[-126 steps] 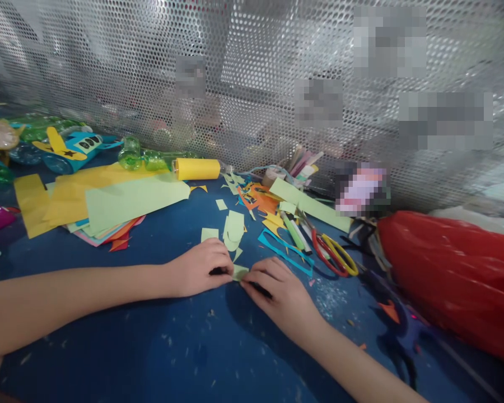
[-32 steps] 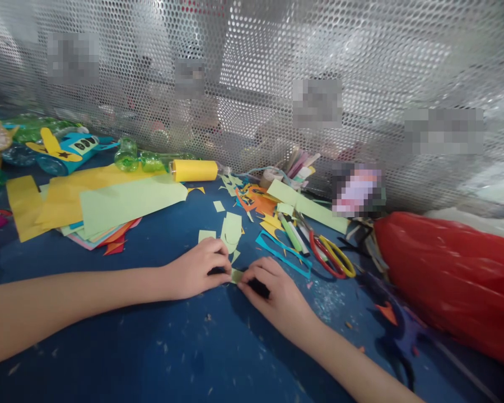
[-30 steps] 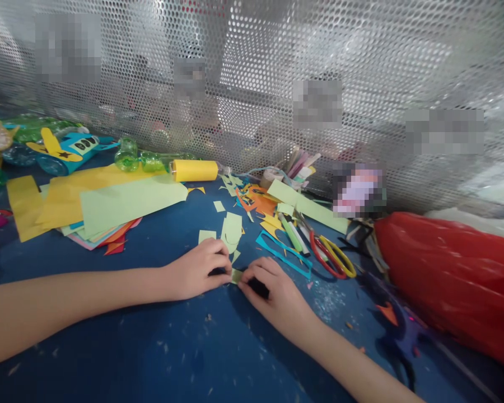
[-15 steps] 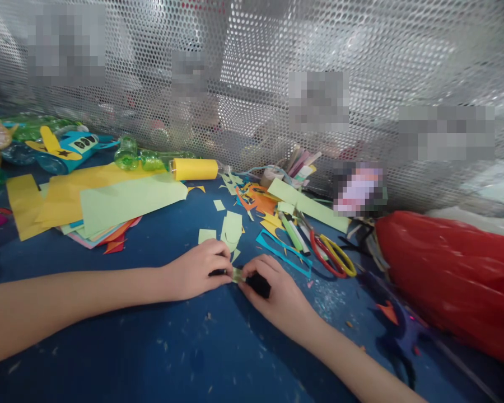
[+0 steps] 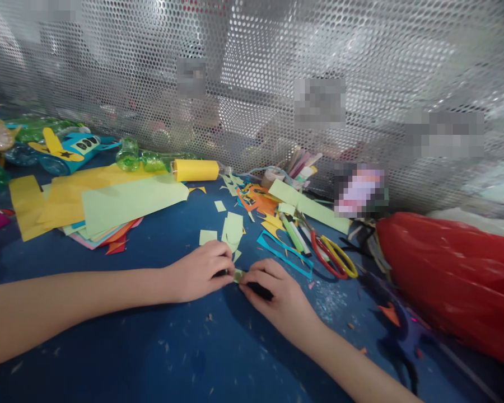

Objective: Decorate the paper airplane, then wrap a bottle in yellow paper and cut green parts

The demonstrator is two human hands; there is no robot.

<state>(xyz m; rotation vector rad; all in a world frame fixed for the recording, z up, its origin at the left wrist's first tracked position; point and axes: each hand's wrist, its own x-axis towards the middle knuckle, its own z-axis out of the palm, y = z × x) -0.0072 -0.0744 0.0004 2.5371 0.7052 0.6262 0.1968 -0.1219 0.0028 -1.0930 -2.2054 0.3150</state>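
Note:
Both hands meet low over the middle of the blue table, pinching a small piece of pale green paper [image 5: 238, 275] between them. My left hand [image 5: 204, 272] grips its left end with thumb and fingers. Closed on the right end is my right hand [image 5: 277, 288], its thumb below the fingers. Most of the piece is covered by fingertips, so its full shape is hidden. Just beyond the hands lie pale green paper cut-outs [image 5: 232, 228] and a small green square [image 5: 208, 238]. A blue paper frame-like offcut [image 5: 283, 253] rests to the right of them.
Scissors with red and yellow handles [image 5: 334, 256] lie right, near markers [image 5: 293, 234]. Paper sheets [image 5: 134, 201], a yellow-wrapped bottle [image 5: 196, 170] and a blue plane model [image 5: 73, 150] sit left and back. A red bag [image 5: 449, 280] lies right; perforated silver sheeting [image 5: 252, 84] stands behind.
The fingers have shifted slightly on the small green piece, with the right fingers drawn closer together. The whole view has moved a little; the other things on the table lie as before.

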